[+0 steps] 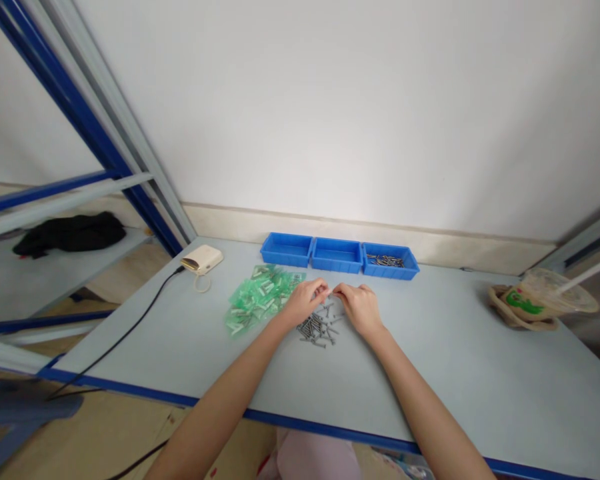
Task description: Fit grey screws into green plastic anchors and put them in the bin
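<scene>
My left hand (306, 301) has its fingers curled together above a loose pile of grey metal screws (316, 329) on the table. Close to its right, my right hand (360, 307) pinches with thumb and forefinger, the fingertips of both hands nearly meeting. Whatever lies between the fingertips is too small to name. Beside my left hand is a heap of green-tinted clear plastic bags (255, 299) with pale pieces inside. Behind the hands stand three blue bins in a row: a left bin (286, 259), a middle bin (336, 265) and a right bin (390, 271) holding small metal screws.
A cream power bank (205, 257) with a black cable (135, 325) lies at the table's back left. On the right, a plastic drink cup (543, 297) with a straw sits in a cardboard holder (510, 313). A white wall (350, 113) rises behind the table (460, 373).
</scene>
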`<state>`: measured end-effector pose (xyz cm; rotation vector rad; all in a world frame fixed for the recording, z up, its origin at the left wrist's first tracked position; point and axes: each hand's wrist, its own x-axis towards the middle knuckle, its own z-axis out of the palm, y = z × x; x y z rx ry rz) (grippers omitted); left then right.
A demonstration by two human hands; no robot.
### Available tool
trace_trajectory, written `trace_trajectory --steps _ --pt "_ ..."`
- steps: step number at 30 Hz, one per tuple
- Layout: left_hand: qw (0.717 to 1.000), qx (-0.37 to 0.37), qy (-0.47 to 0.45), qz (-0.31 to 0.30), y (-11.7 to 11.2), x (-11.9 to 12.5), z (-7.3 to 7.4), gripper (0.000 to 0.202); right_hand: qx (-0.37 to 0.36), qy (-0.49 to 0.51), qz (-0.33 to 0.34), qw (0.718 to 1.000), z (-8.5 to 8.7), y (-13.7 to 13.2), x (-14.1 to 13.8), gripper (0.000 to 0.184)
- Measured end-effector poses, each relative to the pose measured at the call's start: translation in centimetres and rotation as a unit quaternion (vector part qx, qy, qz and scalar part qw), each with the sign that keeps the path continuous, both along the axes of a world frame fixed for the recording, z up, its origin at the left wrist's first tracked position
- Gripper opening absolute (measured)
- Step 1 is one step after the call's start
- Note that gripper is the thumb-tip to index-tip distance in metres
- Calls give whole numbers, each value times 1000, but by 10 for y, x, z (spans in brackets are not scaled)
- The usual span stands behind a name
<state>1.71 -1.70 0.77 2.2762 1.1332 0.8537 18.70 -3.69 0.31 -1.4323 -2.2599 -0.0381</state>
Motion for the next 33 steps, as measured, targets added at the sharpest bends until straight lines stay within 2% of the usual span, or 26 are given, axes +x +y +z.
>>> trace_trajectory --steps 2,5,10,14,17,20,22,24,26,28,31,33 --pt "1000 -6 -4 -5 0 0 -1 21 -10 -3 -4 1000 1 0 0 23" --pt "1000 8 17 10 0 -1 -3 27 -19 -22 3 1000 3 -1 -1 25" --pt "999 21 32 31 1 -1 -6 36 8 -18 12 1000 4 -4 -5 24" --pt "998 35 7 52 6 -5 -4 39 25 0 3 1000 3 -2 -2 27" --pt "991 38 -43 125 16 -18 -1 39 59 25 -58 996 7 11 17 29" --pt "975 31 -105 194 26 -33 0 42 88 47 -165 981 15 35 52 32" --pt "967 35 -129 216 30 -40 -1 44 97 36 -224 969 22 50 75 31" --pt "965 42 -133 223 31 -43 -2 43 115 19 -263 958 28 57 86 29" --pt "966 44 -124 222 30 -43 -2 42 134 15 -275 952 33 51 78 28" --pt "970 45 -107 215 29 -41 -2 42 138 16 -238 961 36 34 52 26" --pt "975 49 -80 200 26 -37 -1 41 76 -20 -87 993 32 -2 -4 22" --pt "978 53 -65 190 23 -35 -1 40 19 -36 -19 999 26 -20 -37 17"
